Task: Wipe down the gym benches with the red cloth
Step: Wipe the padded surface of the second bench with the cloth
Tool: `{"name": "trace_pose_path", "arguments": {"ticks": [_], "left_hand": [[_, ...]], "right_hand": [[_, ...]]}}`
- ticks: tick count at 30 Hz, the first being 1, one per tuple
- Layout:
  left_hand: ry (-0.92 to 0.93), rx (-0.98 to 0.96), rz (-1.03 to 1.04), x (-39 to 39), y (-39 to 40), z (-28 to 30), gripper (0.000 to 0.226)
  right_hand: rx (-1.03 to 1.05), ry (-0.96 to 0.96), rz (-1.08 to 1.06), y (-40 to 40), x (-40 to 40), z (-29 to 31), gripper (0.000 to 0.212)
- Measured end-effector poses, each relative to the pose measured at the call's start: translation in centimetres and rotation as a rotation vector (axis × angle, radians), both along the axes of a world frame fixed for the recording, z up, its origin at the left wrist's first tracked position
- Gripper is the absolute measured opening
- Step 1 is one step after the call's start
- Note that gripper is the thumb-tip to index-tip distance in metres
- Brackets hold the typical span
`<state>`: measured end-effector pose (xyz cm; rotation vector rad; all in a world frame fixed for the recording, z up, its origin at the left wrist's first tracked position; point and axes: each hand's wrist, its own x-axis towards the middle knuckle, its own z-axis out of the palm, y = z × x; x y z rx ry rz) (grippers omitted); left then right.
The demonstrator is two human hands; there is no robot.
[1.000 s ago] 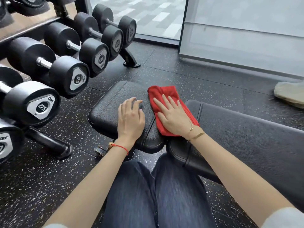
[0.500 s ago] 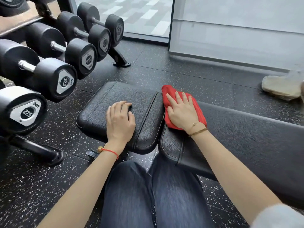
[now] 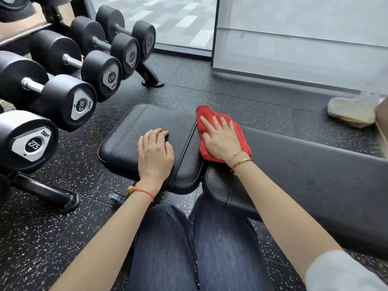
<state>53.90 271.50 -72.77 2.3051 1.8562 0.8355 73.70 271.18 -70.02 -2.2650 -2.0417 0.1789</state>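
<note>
Head view, looking down over the person's knees in dark jeans [image 3: 189,248].

Left hand [image 3: 155,152]: palm down on the black seat pad [image 3: 134,131] of the gym bench, near the pad's nearer right part. Fingers bent at the knuckles, tips pressed on the leather; the grip encloses nothing. Red string bracelet [image 3: 144,192] at the wrist.

Right hand [image 3: 220,139]: laid flat on the red cloth [image 3: 210,114], fingers straight and slightly spread, pointing away from the person. Grip is wide and flat, pressing the cloth down rather than pinching it. Thin gold bracelets [image 3: 241,161] at the wrist; a pale sleeve [image 3: 336,271] shows at lower right.

Red cloth: bunched, lying on the end of the long back pad [image 3: 315,175], just beside the gap between the two pads. Its far corner sticks out past the fingertips and its left edge reaches the seam next to the seat pad. Part of the cloth is hidden under the palm.

Surroundings: speckled black rubber floor [image 3: 52,238]. Left of the bench, a dumbbell rack [image 3: 42,190] with black dumbbells in a row; the nearest end cap reads 27.5 [image 3: 31,143], the next 32.5 [image 3: 80,105]. Far side: a glazed wall panel [image 3: 294,38]. At the right edge, a pale folded item [image 3: 350,110] lies on the floor, well apart from the bench; what it is cannot be made out.
</note>
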Motion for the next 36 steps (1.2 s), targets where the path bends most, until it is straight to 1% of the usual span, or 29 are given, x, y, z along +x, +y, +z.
{"name": "trace_pose_path", "arguments": {"ticks": [2,4,7,9,12,15,18,21,23,26,30,33,36], "left_hand": [[-0.007,-0.004,-0.001,-0.1,0.1,0.2,0.037],[-0.007,-0.006,0.003,-0.2,0.1,0.3,0.038],[0.007,-0.016,0.001,-0.1,0.2,0.3,0.039],[0.023,-0.044,0.014,0.3,0.3,0.4,0.04],[-0.008,-0.093,0.028,1.5,-0.4,0.7,0.039],[-0.008,-0.093,-0.067,3.3,-1.8,0.8,0.04],[0.048,-0.087,-0.142,4.9,-2.7,0.6,0.041],[0.102,-0.064,-0.154,5.1,-2.8,0.4,0.042],[0.104,-0.049,-0.157,4.9,-2.7,0.3,0.042],[0.123,-0.038,-0.167,4.8,-2.6,0.3,0.045],[0.138,-0.04,-0.175,4.7,-2.6,-0.1,0.048],[0.125,-0.039,-0.184,4.6,-2.5,-0.2,0.047],[0.111,-0.027,-0.195,4.5,-2.6,-0.4,0.045]], "right_hand": [[-0.017,0.026,-0.006,1.2,-0.9,0.2,0.058],[-0.002,0.042,0.041,0.1,-1.6,0.2,0.058],[0.074,0.008,0.143,-4.8,-2.0,-0.3,0.06],[0.091,-0.027,0.163,-7.8,-1.7,-0.6,0.06],[0.089,-0.036,0.099,-10.1,-0.3,-0.7,0.058],[0.094,-0.018,0.038,-9.7,1.2,-0.7,0.057],[0.087,-0.008,-0.039,-6.5,2.4,-0.5,0.056],[0.037,0.01,-0.114,-2.5,3.3,0.4,0.054],[0.008,0.008,-0.128,-1.5,3.4,0.6,0.054],[0.021,0.023,-0.111,-3.6,2.4,0.6,0.054],[0.097,0.031,-0.058,-9.7,0.7,0.1,0.056],[0.107,0.043,-0.129,-13.1,0.9,-0.2,0.056],[0.118,0.043,-0.231,-13.6,2.2,-0.2,0.055]]}}
